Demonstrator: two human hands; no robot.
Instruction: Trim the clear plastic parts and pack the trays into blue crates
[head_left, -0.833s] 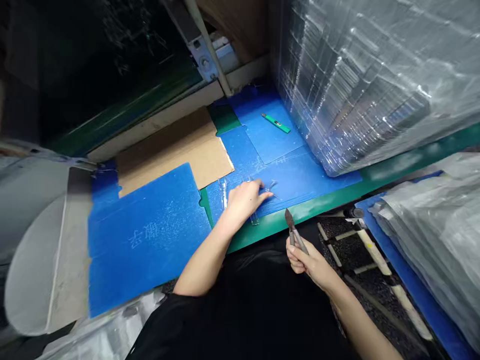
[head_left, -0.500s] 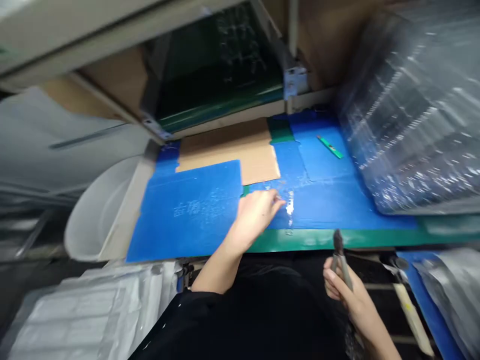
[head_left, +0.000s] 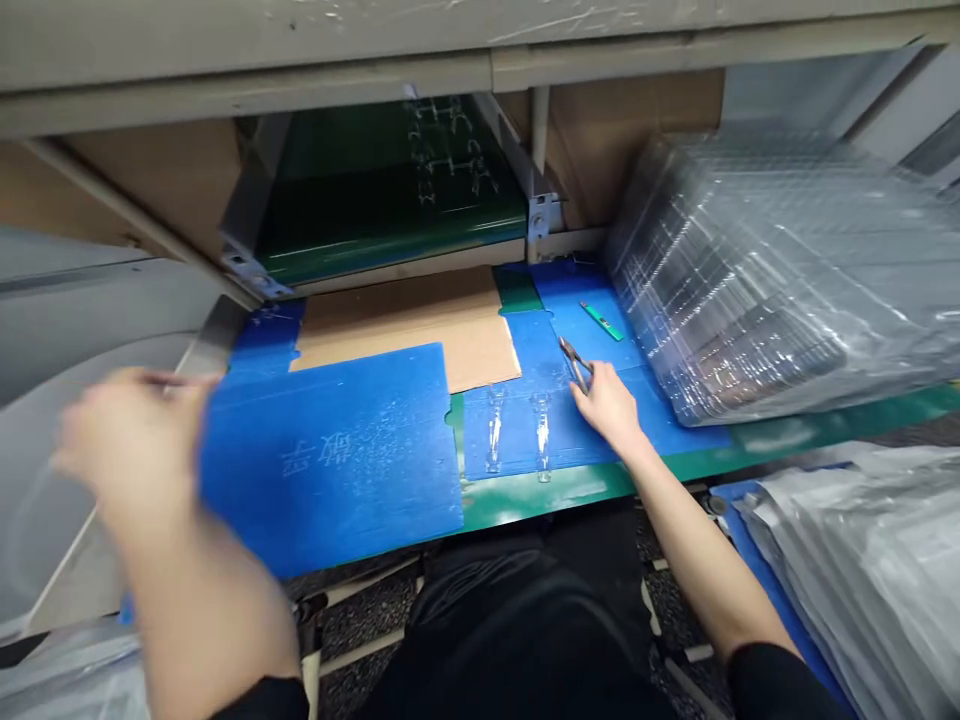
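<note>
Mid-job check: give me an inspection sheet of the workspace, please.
Surface: green bench, partly covered by blue sheets and brown cardboard.
Job's things: pliers, held; two clear pieces lying apart, side by side.
Clutter: slim green tool beside the clear stack.
Grips: right grip closed around the pliers; left grip blurred at the bench's left side, contents unclear.
Cables: nothing seen.
Surroundings: dark green panel behind; pale bundles lower right.
</note>
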